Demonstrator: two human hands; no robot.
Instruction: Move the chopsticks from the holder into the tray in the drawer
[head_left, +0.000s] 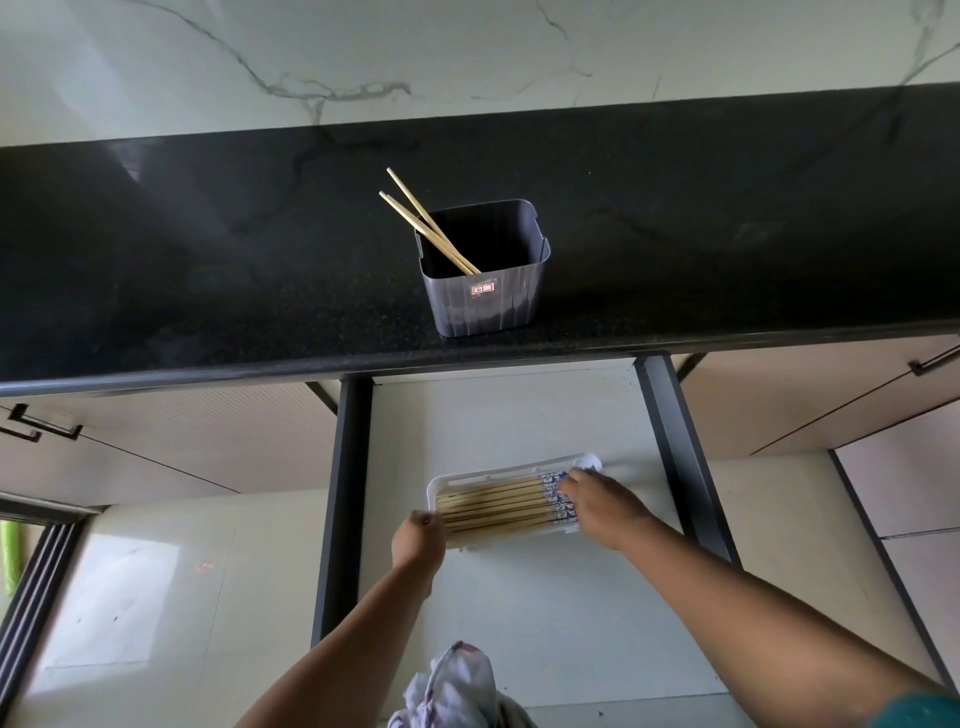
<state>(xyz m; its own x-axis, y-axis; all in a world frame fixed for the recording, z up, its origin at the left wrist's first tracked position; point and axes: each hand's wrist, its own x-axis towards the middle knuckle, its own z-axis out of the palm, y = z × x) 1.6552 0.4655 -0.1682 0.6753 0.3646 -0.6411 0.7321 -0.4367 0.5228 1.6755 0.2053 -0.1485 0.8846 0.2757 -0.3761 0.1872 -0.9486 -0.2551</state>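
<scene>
Item: chopsticks, two lots. Lot one, a row of bamboo sticks (493, 506) with blue-printed ends, lies flat in the white tray (434, 486) on the floor of the open drawer (519, 415), lower centre of the frame. Lot two, a remaining pair (423, 221), leans out of the grey holder (483, 301) on the black desk (208, 260), centre of the frame. My left hand (418, 540) sits at the tray's left end, fingers curled against the stick tips; my right hand (597, 501) rests on the printed ends at the right, fingers bent down onto them. Neither hand appears to pinch a single stick; how tightly the fingers close I cannot tell, since both are seen from the back. Step in hand, as I judge it: squaring the laid row between the two palms. To do it well I would press lightly inward from both ends so the tips line up, keep the sticks flat and parallel to the tray's long walls, and leave room at the near edge for the last pair. Then lift that pair together from the holder, turned the same way round. Markings: a small red-and-white label on the holder's front wall, writing too small to read; the blue print on the stick ends is likewise illegible. A patterned cloth (457, 686) shows at the bottom edge.
</scene>
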